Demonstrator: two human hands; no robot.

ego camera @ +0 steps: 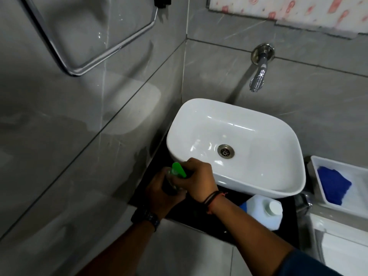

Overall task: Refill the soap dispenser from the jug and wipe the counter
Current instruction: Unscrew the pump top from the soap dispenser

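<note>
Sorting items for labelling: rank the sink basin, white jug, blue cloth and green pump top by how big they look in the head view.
1. Sink basin
2. White jug, partly hidden by the right forearm
3. Blue cloth, close to the jug, so that order is unsure
4. Green pump top

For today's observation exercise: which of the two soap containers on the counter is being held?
The soap dispenser with the green pump, gripped by both hands; the white-capped jug stands untouched.

A white basin (235, 144) sits just beyond and right of the hands, its metal drain (226, 152) near the middle. A chrome tap (258, 72) juts from the grey tiled wall (310, 100) above it. Far right, a white tray (338, 204). Up left, a chrome rail (83, 64) on the wall.
</note>
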